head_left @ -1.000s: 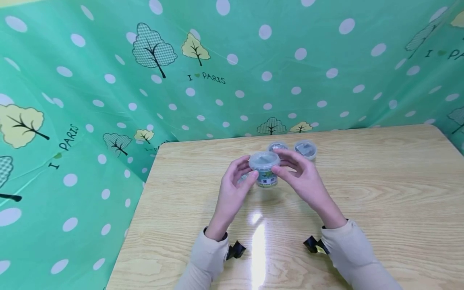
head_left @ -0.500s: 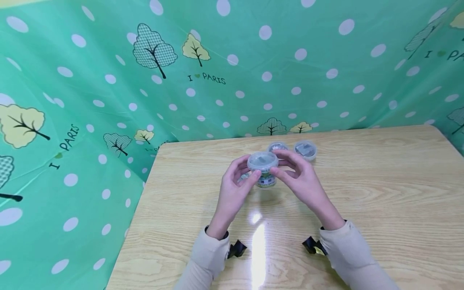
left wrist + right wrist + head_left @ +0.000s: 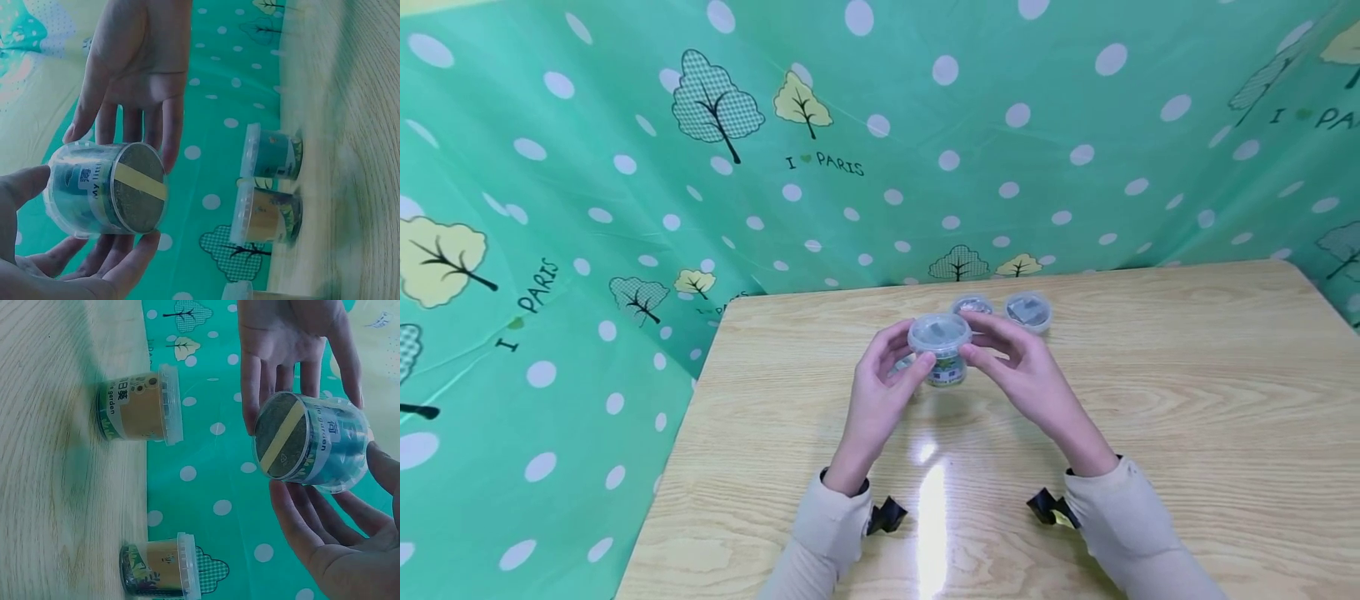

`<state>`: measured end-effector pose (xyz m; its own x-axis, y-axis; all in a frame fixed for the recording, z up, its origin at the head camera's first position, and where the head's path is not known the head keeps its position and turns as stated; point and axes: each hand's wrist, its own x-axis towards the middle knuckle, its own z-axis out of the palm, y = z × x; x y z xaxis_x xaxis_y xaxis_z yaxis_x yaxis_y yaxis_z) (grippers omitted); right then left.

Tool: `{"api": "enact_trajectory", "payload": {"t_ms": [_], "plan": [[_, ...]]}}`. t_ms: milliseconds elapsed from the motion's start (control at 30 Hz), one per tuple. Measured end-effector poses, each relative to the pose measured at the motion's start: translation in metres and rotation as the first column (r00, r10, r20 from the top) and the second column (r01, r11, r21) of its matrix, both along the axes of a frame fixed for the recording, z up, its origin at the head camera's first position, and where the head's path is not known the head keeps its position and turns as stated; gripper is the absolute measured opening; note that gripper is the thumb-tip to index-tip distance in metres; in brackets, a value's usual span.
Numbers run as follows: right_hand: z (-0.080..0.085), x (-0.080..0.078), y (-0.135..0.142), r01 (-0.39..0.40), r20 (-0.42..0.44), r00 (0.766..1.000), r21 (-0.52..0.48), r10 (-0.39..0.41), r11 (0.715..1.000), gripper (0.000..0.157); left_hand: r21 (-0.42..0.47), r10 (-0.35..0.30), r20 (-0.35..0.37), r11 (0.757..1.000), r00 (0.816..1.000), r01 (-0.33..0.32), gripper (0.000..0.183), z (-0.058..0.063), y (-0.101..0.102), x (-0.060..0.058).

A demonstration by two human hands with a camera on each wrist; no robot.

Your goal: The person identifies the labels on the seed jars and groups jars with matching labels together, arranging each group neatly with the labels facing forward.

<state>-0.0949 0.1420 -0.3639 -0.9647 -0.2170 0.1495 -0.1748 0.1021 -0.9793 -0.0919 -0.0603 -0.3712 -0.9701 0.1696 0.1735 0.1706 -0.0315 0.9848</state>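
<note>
Between both hands, above the table, is a clear plastic tub (image 3: 940,333) with a translucent lid and a blue label reading partly "My little". My left hand (image 3: 883,387) grips its left side, thumb at the front near the lid's rim and fingers curved behind. From the right, my right hand (image 3: 1026,367) holds it likewise, thumb in front. In the left wrist view the tub's base (image 3: 140,187) shows dark contents and a pale yellow strip across it. Another tub (image 3: 904,364) is mostly hidden behind my left hand.
Two more lidded tubs stand at the back of the wooden table (image 3: 1187,400): one tub (image 3: 972,303) partly behind my right fingers, the other tub (image 3: 1028,311) to its right. A green dotted cloth (image 3: 850,125) hangs behind the table and along its left.
The held tub has shifted slightly to the left between my fingers. Both hands stay in nearly the same place, and the head view has moved a little.
</note>
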Motion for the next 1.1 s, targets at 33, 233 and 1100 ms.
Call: {"api": "enact_trajectory", "payload": {"t_ms": [33,233,1100], "plan": [[0.0,0.0,0.0,0.0,-0.004,1.0,0.003,0.0,1.0,0.051,-0.001,0.0,-0.001,1.0,1.0,0.0,0.051,0.0,0.0,0.0],[0.001,-0.001,0.001,0.002,-0.017,1.0,0.013,-0.002,1.0,0.052,0.019,-0.006,-0.012,1.0,1.0,0.006,0.052,-0.004,-0.001,-0.002],[-0.001,-0.02,-0.023,-0.028,-0.043,0.999,-0.026,0.027,0.999,0.052,0.051,0.027,-0.062,0.998,0.998,-0.024,0.053,0.0,-0.024,-0.014]]}}
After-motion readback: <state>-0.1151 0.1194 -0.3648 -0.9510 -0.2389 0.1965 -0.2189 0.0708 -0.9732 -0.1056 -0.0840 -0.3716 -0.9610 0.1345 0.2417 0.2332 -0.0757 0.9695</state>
